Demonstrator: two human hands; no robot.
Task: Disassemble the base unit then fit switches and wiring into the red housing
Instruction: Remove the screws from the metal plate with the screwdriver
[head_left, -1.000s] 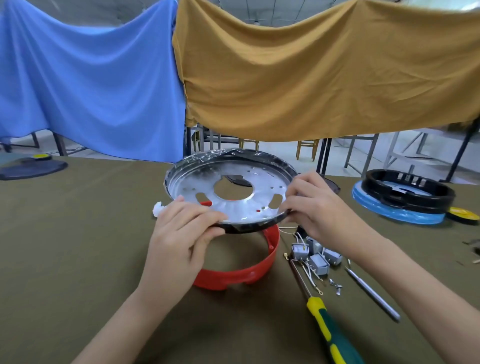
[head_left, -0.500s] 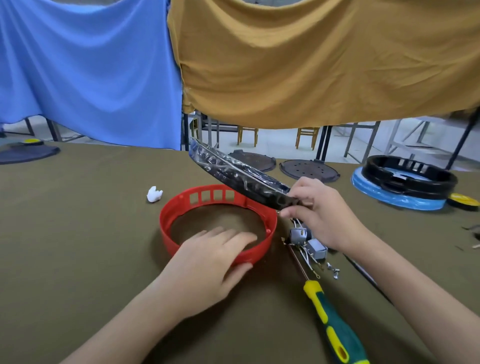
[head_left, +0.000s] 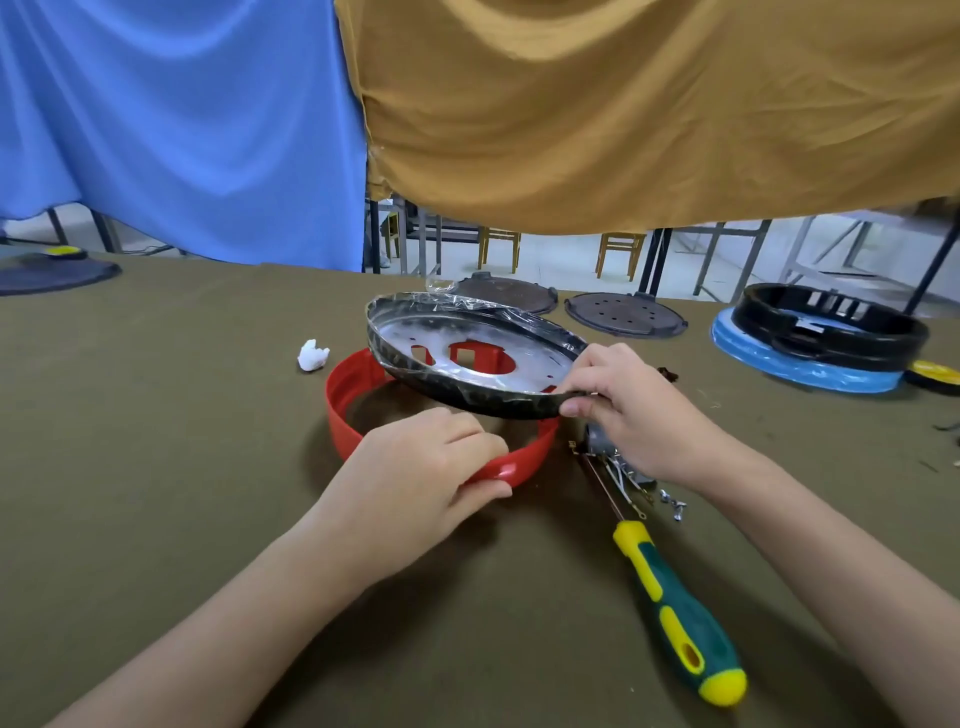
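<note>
The red housing ring (head_left: 343, 410) lies on the olive table. My left hand (head_left: 415, 478) grips its near rim, thumb outside and fingers curled over the edge. A film-wrapped metal base plate (head_left: 467, 353) with a dark rim hangs tilted above the ring's far right part. My right hand (head_left: 623, 410) pinches the plate's near right edge. Grey switches with white wiring (head_left: 618, 467) lie right of the ring, mostly hidden under my right hand. Loose screws (head_left: 674, 506) rest beside them.
A green and yellow screwdriver (head_left: 675, 618) lies at front right, tip toward the switches. A white wad (head_left: 312, 355) sits left of the ring. Two dark discs (head_left: 626, 314) lie at the table's far edge; a black ring on a blue base (head_left: 826, 338) stands far right.
The plate came off the red ring and now swings level above it, held by the right hand alone. My left hand dropped to the ring and closed its fingers on the near rim.
</note>
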